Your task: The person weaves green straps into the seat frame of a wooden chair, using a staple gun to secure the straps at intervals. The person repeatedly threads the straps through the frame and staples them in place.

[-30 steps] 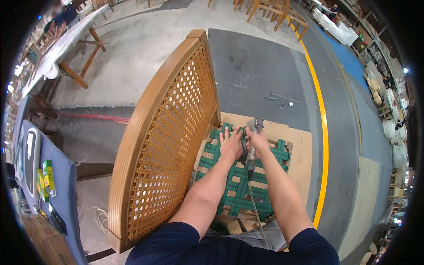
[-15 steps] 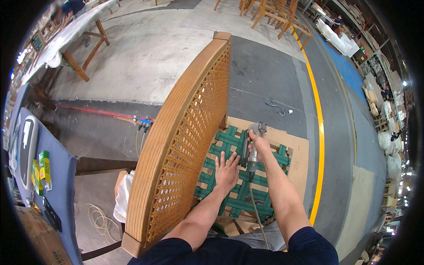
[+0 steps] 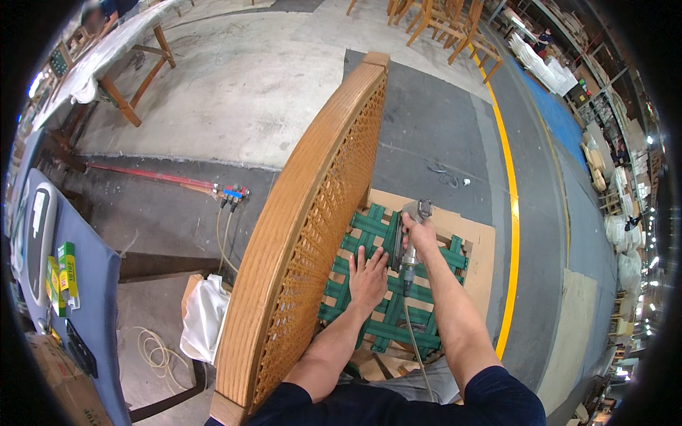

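In front of me a wooden frame is crossed by woven green webbing. My left hand lies on the webbing with fingers spread, holding nothing. My right hand is wrapped around a pneumatic staple gun, whose dark magazine faces the left hand. A thin air hose runs from the gun back toward my body. To the left of my hands a curved wooden panel with cane mesh stands tall, its near end beside my left arm.
Cardboard lies under the webbed frame. At left a blue-covered table carries small green-yellow boxes. A red pipe with blue valves and coiled hose lie on the floor. Wooden chairs stand far off; another person is at upper left.
The cane panel has swung to the right in view and shows less of its mesh. Both hands stay nearly in place, with the staple gun still in the right one.
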Action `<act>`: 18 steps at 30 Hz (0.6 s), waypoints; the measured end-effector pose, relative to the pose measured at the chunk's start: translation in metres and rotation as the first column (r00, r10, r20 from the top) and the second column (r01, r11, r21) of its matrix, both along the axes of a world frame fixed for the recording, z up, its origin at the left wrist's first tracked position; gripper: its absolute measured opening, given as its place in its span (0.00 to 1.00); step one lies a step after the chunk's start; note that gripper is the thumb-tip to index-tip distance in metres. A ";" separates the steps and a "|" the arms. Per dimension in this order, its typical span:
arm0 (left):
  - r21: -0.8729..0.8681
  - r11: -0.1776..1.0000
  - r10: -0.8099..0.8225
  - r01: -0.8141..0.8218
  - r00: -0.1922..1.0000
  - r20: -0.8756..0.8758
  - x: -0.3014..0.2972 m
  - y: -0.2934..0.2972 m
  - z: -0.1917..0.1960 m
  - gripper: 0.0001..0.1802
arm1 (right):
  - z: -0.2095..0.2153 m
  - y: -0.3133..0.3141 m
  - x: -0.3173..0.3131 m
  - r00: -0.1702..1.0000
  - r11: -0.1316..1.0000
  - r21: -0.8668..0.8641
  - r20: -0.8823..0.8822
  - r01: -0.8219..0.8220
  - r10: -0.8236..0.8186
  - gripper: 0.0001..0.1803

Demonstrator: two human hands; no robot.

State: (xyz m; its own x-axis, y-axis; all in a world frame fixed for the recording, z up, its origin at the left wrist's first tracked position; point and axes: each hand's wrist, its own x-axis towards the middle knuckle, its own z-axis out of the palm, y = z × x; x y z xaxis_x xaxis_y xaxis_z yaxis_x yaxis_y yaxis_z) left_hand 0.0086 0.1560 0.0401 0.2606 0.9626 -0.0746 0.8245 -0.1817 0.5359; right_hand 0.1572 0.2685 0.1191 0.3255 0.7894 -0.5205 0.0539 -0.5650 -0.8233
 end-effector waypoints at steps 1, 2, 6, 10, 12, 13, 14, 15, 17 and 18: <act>0.082 0.996 0.025 -0.026 1.000 0.017 0.000 0.000 0.000 0.26 | 0.000 0.002 -0.001 1.000 1.000 0.006 -0.002 0.007 -0.007 0.15; 0.078 0.997 0.026 -0.027 1.000 0.013 0.000 0.000 -0.001 0.26 | 0.000 0.003 -0.002 0.999 0.999 -0.012 0.016 0.042 -0.042 0.15; -0.026 1.000 0.014 -0.013 0.999 0.038 0.000 0.000 0.000 0.25 | 0.001 0.006 -0.006 1.000 1.000 -0.002 -0.028 -0.013 0.013 0.16; 0.054 0.998 0.041 -0.044 0.997 0.060 -0.001 0.000 0.001 0.25 | 0.001 0.004 -0.007 0.999 1.000 -0.001 -0.035 -0.019 0.019 0.16; -0.040 0.999 0.020 -0.018 0.999 0.046 -0.001 0.000 0.002 0.25 | 0.001 0.002 -0.008 0.999 1.000 -0.003 -0.045 -0.015 0.015 0.17; 0.047 0.998 0.046 -0.049 0.996 0.074 -0.001 0.000 0.003 0.25 | 0.001 0.001 -0.009 0.999 1.000 -0.003 -0.042 -0.017 0.017 0.17; 0.053 0.997 0.049 -0.054 0.996 0.078 -0.001 0.000 0.003 0.25 | 0.001 0.000 -0.009 1.000 0.999 -0.045 -0.028 0.001 -0.002 0.17; -0.019 0.999 0.031 -0.030 0.998 0.062 -0.001 0.000 0.004 0.25 | 0.001 0.000 -0.010 0.999 1.000 0.002 -0.028 -0.026 0.026 0.17; 0.050 0.997 0.048 -0.052 0.996 0.072 -0.001 0.001 0.005 0.25 | 0.000 -0.001 -0.010 1.000 1.000 -0.017 0.026 -0.012 0.013 0.17; -0.031 0.999 0.021 -0.020 0.999 0.049 -0.001 0.001 0.005 0.25 | -0.001 0.000 -0.010 1.000 1.000 0.019 0.002 -0.025 0.025 0.17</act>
State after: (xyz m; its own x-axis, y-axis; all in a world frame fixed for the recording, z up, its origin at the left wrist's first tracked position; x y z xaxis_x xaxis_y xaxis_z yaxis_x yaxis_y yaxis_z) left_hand 0.0078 0.1573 0.0451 0.2447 0.9652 -0.0920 0.8006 -0.1477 0.5807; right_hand 0.1475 0.2680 0.1183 0.3063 0.8070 -0.5050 0.0691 -0.5479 -0.8337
